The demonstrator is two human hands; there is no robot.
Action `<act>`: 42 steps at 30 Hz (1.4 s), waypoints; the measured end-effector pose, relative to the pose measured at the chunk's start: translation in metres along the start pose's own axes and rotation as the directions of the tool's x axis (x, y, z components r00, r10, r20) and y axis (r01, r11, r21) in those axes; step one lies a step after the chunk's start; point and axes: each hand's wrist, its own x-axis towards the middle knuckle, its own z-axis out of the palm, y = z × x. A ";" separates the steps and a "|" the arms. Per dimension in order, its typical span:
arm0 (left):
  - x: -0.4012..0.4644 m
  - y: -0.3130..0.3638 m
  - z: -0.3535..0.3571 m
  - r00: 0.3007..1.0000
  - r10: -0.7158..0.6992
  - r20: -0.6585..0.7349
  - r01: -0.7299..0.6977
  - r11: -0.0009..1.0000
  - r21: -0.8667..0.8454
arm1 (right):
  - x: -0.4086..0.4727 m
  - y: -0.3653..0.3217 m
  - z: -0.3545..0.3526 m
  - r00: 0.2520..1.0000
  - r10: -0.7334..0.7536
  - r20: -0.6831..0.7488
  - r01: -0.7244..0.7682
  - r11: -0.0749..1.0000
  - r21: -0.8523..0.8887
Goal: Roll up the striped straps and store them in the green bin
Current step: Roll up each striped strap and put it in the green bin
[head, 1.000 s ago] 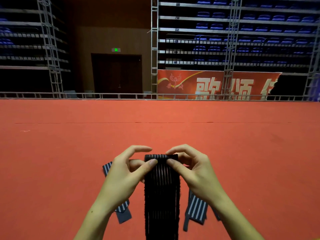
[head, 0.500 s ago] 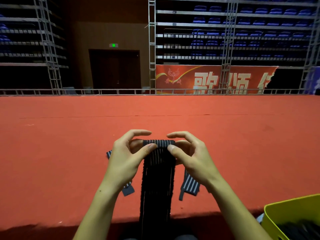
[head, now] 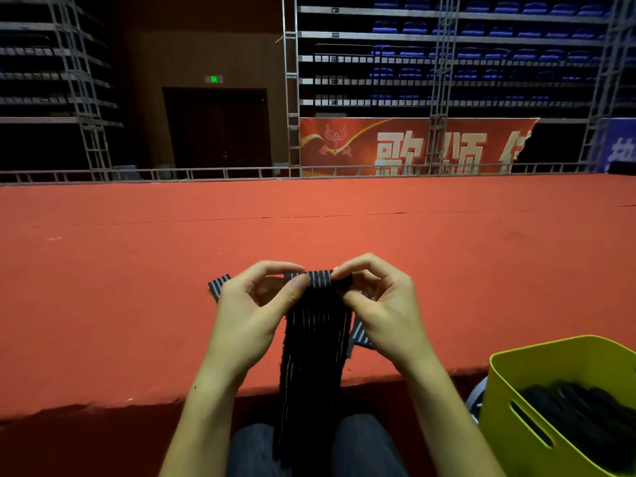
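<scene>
Striped strap point(head: 315, 342) pinched in both hands' fingers point(head: 298, 283); green bin point(head: 564, 373) with dark rolls inside

Your left hand point(head: 253, 318) and right hand point(head: 382, 309) flank the dark striped strap's point(head: 315, 342) rolled top; the green plastic bin point(head: 537, 383) sits right.

The long red fabric banner point(head: 413, 146) right of centre bears large pale characters "歌颂", a third cut off. The small green lit sign point(head: 213, 79) above the dark doorway is illegible.
</scene>
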 end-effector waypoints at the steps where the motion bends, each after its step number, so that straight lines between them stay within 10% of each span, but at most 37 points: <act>1: -0.003 0.001 0.000 1.000 0.008 0.005 -0.008 1.000 -0.001 | -0.004 0.000 0.001 1.000 0.019 -0.007 -0.019 1.000 0.009; 42: -0.053 0.032 -0.012 0.995 0.015 0.100 -0.017 1.000 0.019 | -0.059 -0.025 0.000 1.000 0.002 0.022 -0.002 1.000 -0.008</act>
